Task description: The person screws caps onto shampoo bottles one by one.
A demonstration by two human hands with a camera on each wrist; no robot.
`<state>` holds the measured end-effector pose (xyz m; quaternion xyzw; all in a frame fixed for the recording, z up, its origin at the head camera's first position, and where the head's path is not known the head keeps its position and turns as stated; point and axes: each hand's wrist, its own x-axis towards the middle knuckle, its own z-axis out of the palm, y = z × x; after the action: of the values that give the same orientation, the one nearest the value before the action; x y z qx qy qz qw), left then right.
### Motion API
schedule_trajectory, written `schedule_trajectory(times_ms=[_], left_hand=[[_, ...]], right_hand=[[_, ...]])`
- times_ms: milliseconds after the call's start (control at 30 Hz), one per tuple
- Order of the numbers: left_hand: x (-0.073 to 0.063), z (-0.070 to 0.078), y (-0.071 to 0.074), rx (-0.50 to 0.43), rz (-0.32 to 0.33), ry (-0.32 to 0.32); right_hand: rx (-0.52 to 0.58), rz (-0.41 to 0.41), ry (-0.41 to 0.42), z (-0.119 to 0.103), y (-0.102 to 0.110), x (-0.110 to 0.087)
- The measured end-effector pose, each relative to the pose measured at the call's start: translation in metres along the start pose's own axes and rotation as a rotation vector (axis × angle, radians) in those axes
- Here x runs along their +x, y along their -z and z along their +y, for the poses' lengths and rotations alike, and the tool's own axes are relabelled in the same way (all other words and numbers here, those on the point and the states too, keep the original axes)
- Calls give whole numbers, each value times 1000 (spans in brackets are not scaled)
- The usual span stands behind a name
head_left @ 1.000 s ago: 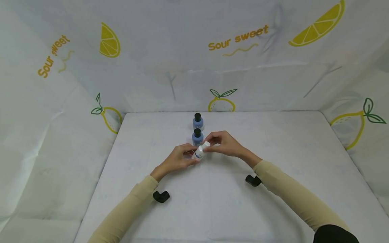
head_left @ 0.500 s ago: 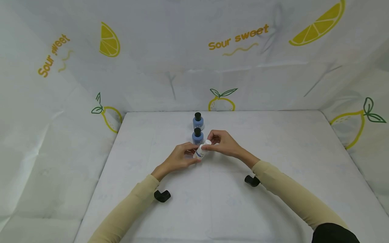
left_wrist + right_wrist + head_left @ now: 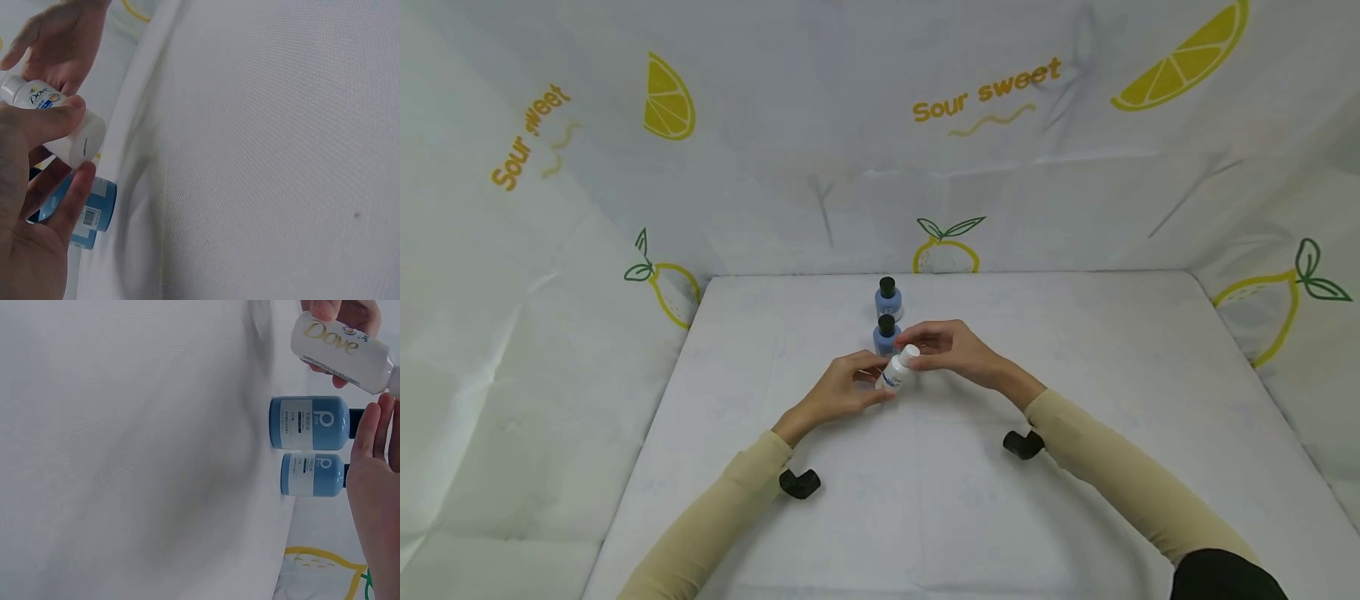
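Note:
A small white Dove bottle [image 3: 892, 375] with a white cap [image 3: 910, 354] is held tilted, cap up and to the right. My left hand [image 3: 842, 390] grips its lower body between thumb and fingers; the left wrist view shows the thumb across the bottle [image 3: 94, 140] near its base. My right hand [image 3: 955, 350] is at the cap, thumb on one side and fingers on the other, loosely spread. In the right wrist view its fingertips [image 3: 370, 412] lie close to the cap, and whether they touch it is unclear.
Two blue bottles with black caps stand one behind the other past the hands: the nearer blue bottle [image 3: 886, 340] and the farther blue bottle [image 3: 888, 302]. They rest on a white-covered table [image 3: 1037, 333]. A white lemon-print sheet [image 3: 820, 125] rises behind and at the sides.
My right hand's fingers have loosened and shifted around the cap, which shows more fully than half a second ago. The left hand and the white bottle have stayed nearly in place.

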<state>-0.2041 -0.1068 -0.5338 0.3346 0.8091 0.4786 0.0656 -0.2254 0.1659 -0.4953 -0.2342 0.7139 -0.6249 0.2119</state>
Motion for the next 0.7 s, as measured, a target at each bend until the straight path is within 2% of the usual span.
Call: schedule_trajectory(times_ms=[100,267,533,700], left_hand=[[0,0,0,-11,-1,3],[-1,0,1,-11,-3,6],[0,0,2,-10,-13,24],[0,0,1,1,-4,-4]], right_hand=[[39,-41,-5,-2,3,-1],[47,-62,5,-4,4,0],[24,3,1,0,1,2],[8,30,20,0,-2,3]])
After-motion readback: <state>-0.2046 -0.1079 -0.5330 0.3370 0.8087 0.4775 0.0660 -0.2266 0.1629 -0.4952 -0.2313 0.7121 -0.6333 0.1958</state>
